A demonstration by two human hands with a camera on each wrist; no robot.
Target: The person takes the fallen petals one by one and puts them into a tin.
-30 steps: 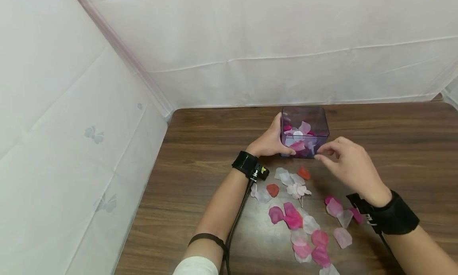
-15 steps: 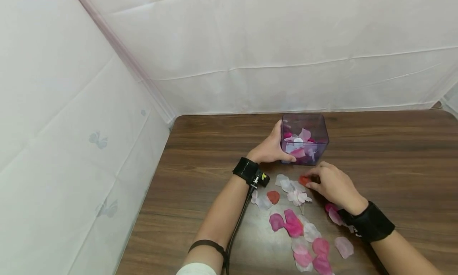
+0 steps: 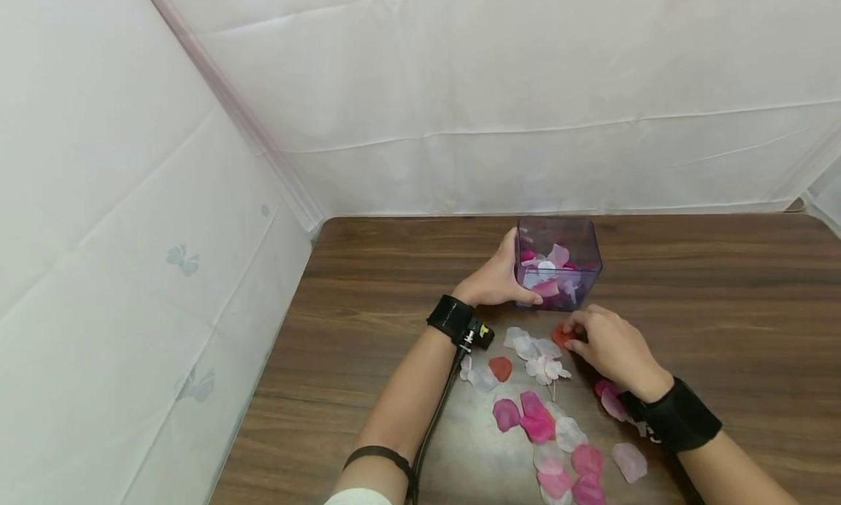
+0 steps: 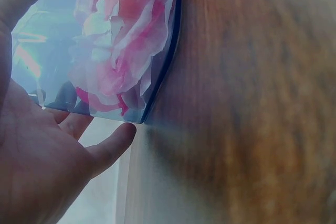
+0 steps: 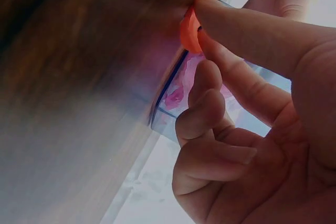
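Wooden worktop (image 3: 690,286): right hand (image 3: 607,348) pinches a flimsy red petal (image 3: 561,335) by its edge; left hand (image 3: 493,279) grips box (image 3: 558,260)

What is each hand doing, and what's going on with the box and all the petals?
left hand: holds the side of the box.
right hand: pinches the orange petal.
orange petal: on the table, between the fingertips.
purple box: upright, open on top, petals inside.
loose petals: scattered flat on the table, outside the box.
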